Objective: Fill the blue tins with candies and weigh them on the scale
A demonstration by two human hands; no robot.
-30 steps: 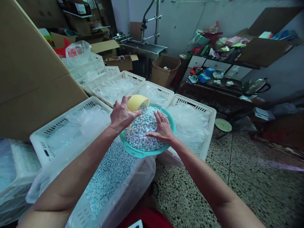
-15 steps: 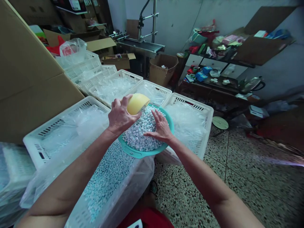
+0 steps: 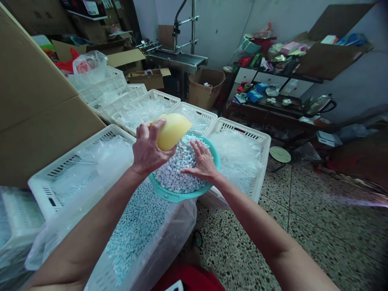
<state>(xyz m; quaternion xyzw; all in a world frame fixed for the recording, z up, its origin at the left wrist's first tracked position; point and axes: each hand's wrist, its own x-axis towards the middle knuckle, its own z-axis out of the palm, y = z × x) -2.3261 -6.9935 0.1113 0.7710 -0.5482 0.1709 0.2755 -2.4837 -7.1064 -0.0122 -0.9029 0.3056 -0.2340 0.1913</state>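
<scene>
A turquoise basin (image 3: pixel 175 197) holds a heap of small white pellets (image 3: pixel 178 176). My left hand (image 3: pixel 150 146) is closed round a yellow bowl (image 3: pixel 173 130), tilted on its side above the basin's left edge. With fingers spread, my right hand (image 3: pixel 202 162) lies on top of the pellets; whether its fingertips sink into them is hard to see. Under the basin, a plastic-lined crate is spread with many more pellets, bluish in this light (image 3: pixel 139 226). Its clear plastic liner (image 3: pixel 178 230) hangs over the side.
White crates (image 3: pixel 263 161) with clear plastic bags stand behind and beside the basin. A large cardboard sheet (image 3: pixel 45 109) rises at the left. A round stool (image 3: pixel 280 154) stands on the speckled floor at right. Behind are a conveyor machine (image 3: pixel 178 58) and a cluttered table (image 3: pixel 266 103).
The yellow bowl has lifted slightly, shifted left and tipped further in my left hand. My right hand stays on the pellets with little movement.
</scene>
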